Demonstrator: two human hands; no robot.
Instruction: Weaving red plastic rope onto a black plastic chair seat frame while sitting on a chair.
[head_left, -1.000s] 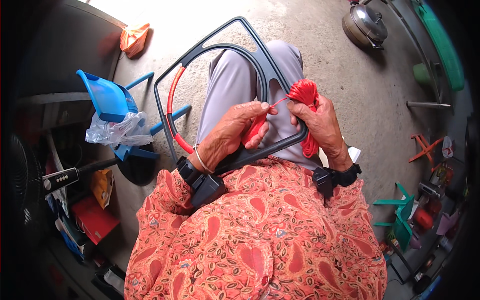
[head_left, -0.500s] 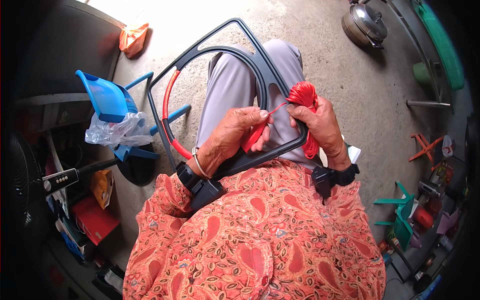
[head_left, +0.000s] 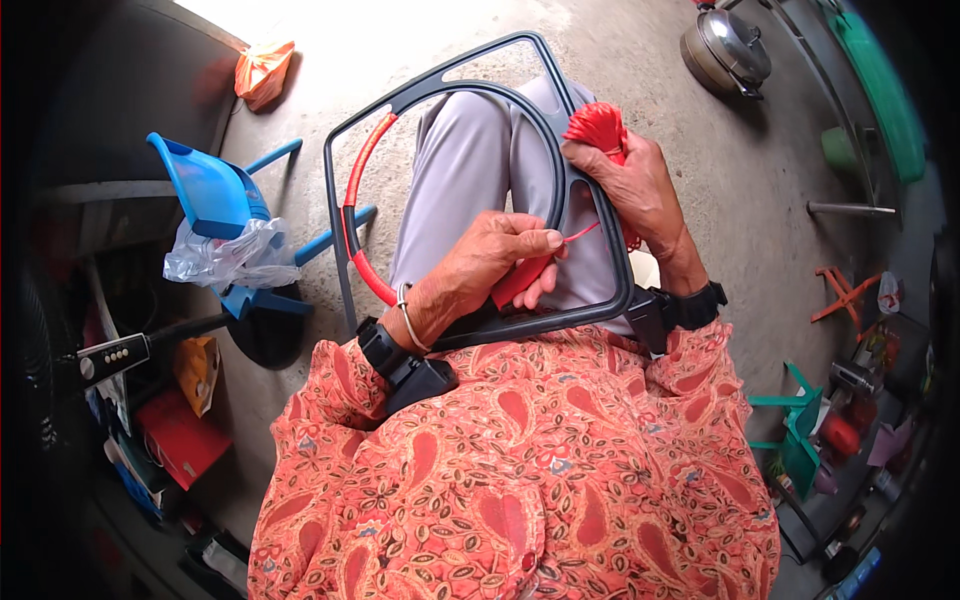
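Observation:
A dark grey plastic frame (head_left: 418, 94) with a round ring inside rests across my lap. Smooth red cord wrapping (head_left: 367, 160) covers two stretches of the ring's left side, with a dark gap between them. At the ring's lower right, my left hand (head_left: 490, 255) curls around another red wrapped part (head_left: 522, 282), its thumb and finger pinching a thin red cord (head_left: 582, 233). That cord runs toward the frame's right side. There my right hand (head_left: 640, 190) is closed on a looped bundle of red cord (head_left: 597, 127), against the frame's edge.
To the left stands a blue plastic chair (head_left: 205, 185) with a clear plastic bag (head_left: 235, 255) on it. An orange bag (head_left: 264, 75) lies on the floor beyond. A lidded metal pot (head_left: 725, 50) sits at the far right, above a small green stool (head_left: 800, 420).
My right hand has moved farther from my body with the cord bundle. The frame has shifted right and turned slightly. My left hand has moved a little to the right, still pinching the cord.

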